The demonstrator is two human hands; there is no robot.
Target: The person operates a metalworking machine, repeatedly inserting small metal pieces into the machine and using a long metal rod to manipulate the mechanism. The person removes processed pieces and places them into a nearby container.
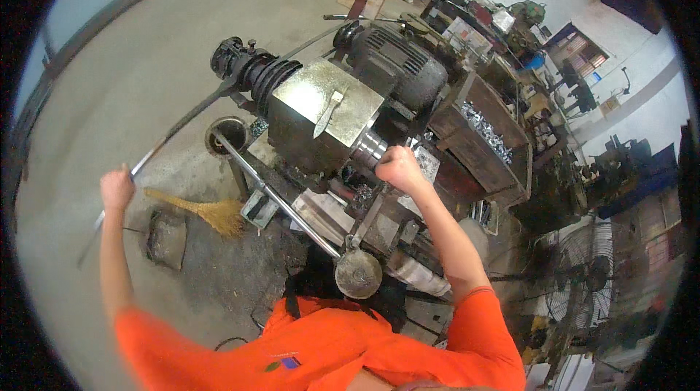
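Note:
My left hand (117, 188) is wrapped round a long metal lever (182, 122), which slants up to the ribbed pulley end (266, 76) of a lathe-like machine. The lever's lower end is smeared by motion. My right hand (399, 168) is closed at the front of the shiny round spindle nose (369, 149); whatever is in its fingers is hidden. A paintbrush (328, 114) lies on top of the machine's boxy metal headstock (302, 92). Below, a bright metal bar (273, 194) runs down to a round disc-shaped plate (358, 273) in front of me.
A dark electric motor (397, 63) sits behind the headstock. To the right stands a wooden bin (474, 136) of small metal parts (487, 130). On the floor at left are a straw broom (208, 210) and a dustpan-like tray (166, 239). A large fan (583, 274) stands at lower right.

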